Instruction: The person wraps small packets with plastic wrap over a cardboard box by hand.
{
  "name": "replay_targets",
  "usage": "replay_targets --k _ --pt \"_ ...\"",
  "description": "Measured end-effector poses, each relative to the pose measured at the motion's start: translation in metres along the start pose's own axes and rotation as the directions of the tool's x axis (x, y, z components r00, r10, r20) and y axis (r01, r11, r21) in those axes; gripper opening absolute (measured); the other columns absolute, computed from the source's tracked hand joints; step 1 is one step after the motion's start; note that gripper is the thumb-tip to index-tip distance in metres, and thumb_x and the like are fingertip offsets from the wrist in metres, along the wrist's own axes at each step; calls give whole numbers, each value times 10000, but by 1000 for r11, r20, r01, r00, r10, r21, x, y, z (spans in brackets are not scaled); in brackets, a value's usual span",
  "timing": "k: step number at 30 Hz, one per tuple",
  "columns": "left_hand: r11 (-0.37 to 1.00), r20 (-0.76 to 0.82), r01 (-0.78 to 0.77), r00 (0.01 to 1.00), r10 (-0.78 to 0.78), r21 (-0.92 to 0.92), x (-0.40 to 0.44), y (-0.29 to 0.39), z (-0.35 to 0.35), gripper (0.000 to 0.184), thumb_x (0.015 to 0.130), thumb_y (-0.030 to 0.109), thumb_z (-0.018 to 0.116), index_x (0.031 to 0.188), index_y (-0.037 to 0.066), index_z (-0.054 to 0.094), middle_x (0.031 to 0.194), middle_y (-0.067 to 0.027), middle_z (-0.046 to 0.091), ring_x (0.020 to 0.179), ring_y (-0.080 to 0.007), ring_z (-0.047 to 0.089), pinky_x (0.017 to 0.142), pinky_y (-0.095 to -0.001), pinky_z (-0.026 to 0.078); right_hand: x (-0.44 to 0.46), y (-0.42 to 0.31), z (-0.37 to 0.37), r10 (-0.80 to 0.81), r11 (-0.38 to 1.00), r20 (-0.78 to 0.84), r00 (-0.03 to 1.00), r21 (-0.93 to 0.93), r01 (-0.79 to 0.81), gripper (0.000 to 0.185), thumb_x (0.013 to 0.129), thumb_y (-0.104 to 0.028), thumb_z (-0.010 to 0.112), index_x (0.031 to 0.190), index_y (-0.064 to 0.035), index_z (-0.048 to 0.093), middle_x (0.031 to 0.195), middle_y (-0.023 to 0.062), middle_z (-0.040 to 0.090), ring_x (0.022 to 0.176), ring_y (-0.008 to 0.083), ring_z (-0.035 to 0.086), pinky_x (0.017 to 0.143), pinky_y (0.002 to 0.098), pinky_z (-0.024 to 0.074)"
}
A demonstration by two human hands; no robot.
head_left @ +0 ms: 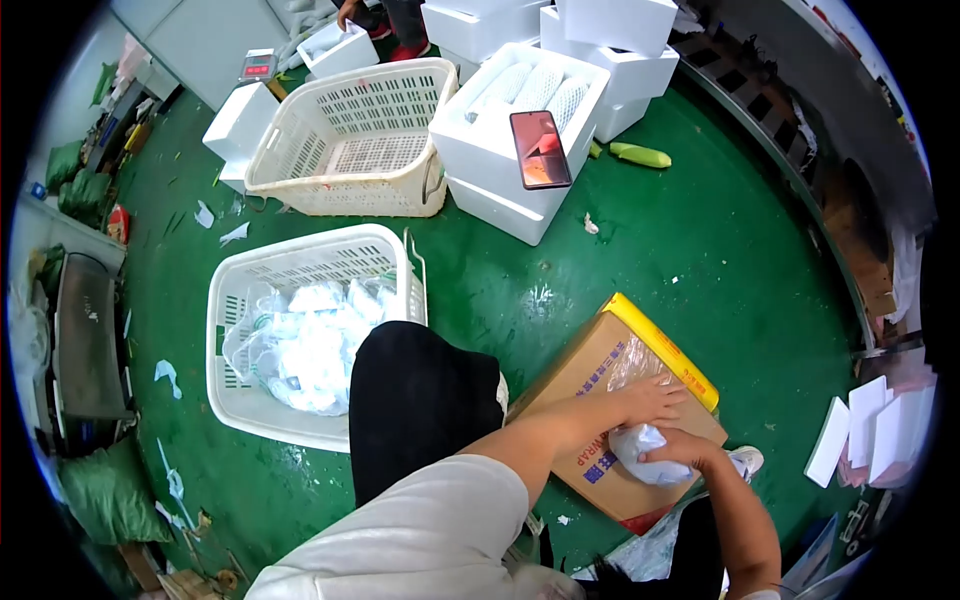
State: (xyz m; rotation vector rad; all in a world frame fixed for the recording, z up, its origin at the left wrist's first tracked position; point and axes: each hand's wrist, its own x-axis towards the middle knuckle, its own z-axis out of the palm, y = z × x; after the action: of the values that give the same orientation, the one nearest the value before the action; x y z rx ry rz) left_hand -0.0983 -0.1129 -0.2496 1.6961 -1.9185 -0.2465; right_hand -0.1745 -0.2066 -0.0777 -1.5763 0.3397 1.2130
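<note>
Plastic-wrapped bundle (pixel 640 452) on carton (pixel 580 372), lower right of frame, grasped by right hand's (pixel 692 452) fingers. Left hand (pixel 655 402) beside it, fingers released, flat on carton. Risk: loose grip on slick wrap, sloping carton could let bundle slide off. Basket (pixel 290 432), left of centre: clear bags (pixel 320 350). Foam box (pixel 485 185), upper centre: white netted items (pixel 538 88); phone (pixel 541 150) on rim could fall if box bumped.

Bright | white glare on floor (pixel 540 298) | edges bowed, softer | corners black
</note>
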Motion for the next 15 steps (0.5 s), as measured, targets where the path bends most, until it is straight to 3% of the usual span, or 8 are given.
replay_targets --k 5,8,9,11,14,15 --pt "995 166 -25 986 8 98 3 -10 -6 502 889 481 501 1382 389 499 1598 -86 205 1486 -277 132 1161 -589 58 41 21 -13 81 976 280 957 173 -134 793 784 -291 757 1432 -1 401 1347 119 546 1244 212 493 1065 336 367" --pt "992 176 -34 984 11 125 -6 0 -28 572 862 535 525 1414 400 460 1613 -95 155 1493 -273 94 1165 -584 21 60 38 3 70 998 256 964 -13 -69 787 776 -367 762 1401 -5 452 1363 104 538 1260 217 481 1067 349 361" --pt "996 185 -19 983 3 87 -7 4 -39 573 864 542 521 1416 401 456 1614 -94 151 1494 -272 90 1166 -584 14 69 34 16 225 972 378 898 -150 -181 799 767 -407 761 1393 -8 466 1370 99 536 1264 219 476 1066 349 358" --pt "999 161 -3 987 -3 37 -9 11 -44 572 862 546 542 1402 365 487 1600 -114 189 1484 -262 139 1175 -566 24 77 37 64 340 938 489 803 -239 -251 810 765 -464 749 1384 -13 485 1373 94 538 1260 223 478 1060 343 356" --pt "996 131 -25 991 13 87 -11 11 -46 576 869 524 541 1411 336 481 1588 -122 222 1480 -262 154 1178 -557 36 64 53 149 122 989 674 728 -19 -149 743 816 -452 706 1376 -12 495 1360 103 550 1234 221 495 1050 323 358" --pt "997 101 -33 995 26 68 -12 13 -45 579 874 510 540 1413 308 480 1582 -124 232 1477 -263 160 1179 -555 41 54 56 172 74 997 641 764 -54 -51 694 839 -404 698 1371 -7 497 1355 101 554 1229 210 496 1050 320 359"
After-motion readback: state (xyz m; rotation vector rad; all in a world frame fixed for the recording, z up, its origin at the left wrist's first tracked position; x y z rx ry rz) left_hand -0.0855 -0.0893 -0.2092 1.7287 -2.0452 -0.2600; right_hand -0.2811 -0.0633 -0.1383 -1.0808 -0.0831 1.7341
